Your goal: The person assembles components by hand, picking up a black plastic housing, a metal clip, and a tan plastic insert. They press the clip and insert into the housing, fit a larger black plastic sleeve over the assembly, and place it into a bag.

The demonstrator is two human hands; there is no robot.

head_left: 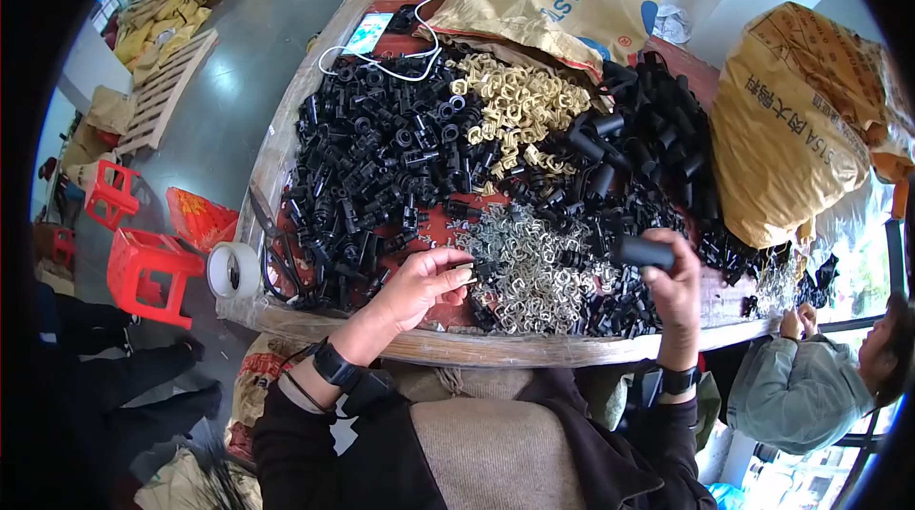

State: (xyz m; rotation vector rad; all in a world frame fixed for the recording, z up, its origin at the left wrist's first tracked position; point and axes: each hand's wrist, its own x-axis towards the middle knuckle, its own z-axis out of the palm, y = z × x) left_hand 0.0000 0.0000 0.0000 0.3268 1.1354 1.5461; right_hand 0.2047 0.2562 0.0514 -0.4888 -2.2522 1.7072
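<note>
Here, mid-assembly: right hand (672, 281) grips a black tube (643, 251); left hand (419, 286) fingers pinch a small clip beside the metal clip pile (534, 272). Next, likely fitting clip to tube.

black plastic fittings heap (381, 167) left on round wooden table (315, 324) | cream plastic clips (519, 110) behind grey metal clips (529, 267) | black tubes (658, 143) right | tape roll (233, 270) at left edge

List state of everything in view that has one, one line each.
Left hand: fingers pinching a small metal clip.
Right hand: closed round a black tube.
Metal clips: loose heap.
Black fittings: loose heap.
Phone: screen lit, cable plugged.
Tape roll: at table edge.
</note>
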